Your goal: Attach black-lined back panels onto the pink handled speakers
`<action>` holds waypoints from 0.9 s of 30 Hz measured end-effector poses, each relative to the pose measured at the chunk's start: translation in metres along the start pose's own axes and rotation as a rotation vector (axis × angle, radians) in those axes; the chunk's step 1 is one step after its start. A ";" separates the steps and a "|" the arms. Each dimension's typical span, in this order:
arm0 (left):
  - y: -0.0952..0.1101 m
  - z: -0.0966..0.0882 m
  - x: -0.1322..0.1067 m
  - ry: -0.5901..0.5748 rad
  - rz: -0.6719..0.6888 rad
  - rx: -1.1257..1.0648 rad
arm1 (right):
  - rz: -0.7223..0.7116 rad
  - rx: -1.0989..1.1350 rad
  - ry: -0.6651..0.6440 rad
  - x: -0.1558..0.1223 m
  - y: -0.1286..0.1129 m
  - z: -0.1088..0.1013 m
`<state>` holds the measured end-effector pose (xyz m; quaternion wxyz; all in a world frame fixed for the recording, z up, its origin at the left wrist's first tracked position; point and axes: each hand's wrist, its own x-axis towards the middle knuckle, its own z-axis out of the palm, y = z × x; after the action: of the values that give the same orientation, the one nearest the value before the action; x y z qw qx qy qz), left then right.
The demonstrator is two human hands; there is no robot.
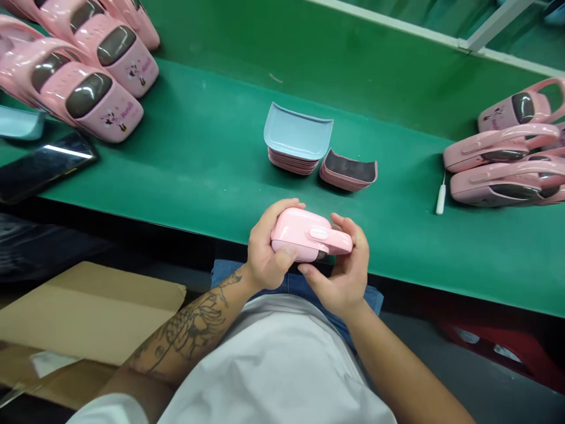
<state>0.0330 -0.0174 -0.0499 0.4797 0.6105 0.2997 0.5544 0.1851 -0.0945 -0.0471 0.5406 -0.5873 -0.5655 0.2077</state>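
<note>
Above my lap, at the bench's front edge, I hold a pink plastic housing [295, 229] with a loop handle and a small dark panel. My left hand [268, 250] grips its rounded end, thumb along the near side. My right hand [346, 271] curls around the handle end, with its thumb below. Just beyond my hands stands a stack of curved panels [299, 135], light blue on top with pink edges beneath. Beside it lies a smaller stack of curved pieces [351, 169], dark on top with pink edges.
Several similar pink housings [106, 106] crowd the green bench [198, 159] at left, above a black phone [48, 162] and a light blue panel [20, 122]. More pink housings [507, 171] lie at right beside a white-handled screwdriver [440, 199]. A cardboard box [92, 312] sits lower left.
</note>
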 end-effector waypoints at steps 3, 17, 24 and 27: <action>-0.009 0.004 0.001 0.115 -0.027 -0.104 | 0.025 0.027 0.023 0.004 0.001 0.007; 0.024 -0.010 0.009 0.520 -0.525 -0.605 | -0.033 0.027 -0.001 0.011 -0.026 0.034; 0.042 -0.042 -0.009 0.111 -0.259 -0.011 | -0.021 -0.025 -0.126 -0.015 -0.013 0.036; 0.040 -0.034 -0.018 0.242 -0.269 0.044 | -0.049 -0.036 0.007 -0.027 -0.006 0.057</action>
<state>-0.0096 -0.0392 -0.0231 0.4965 0.5041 0.4464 0.5478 0.1261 -0.0968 -0.0708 0.5368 -0.5837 -0.5815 0.1819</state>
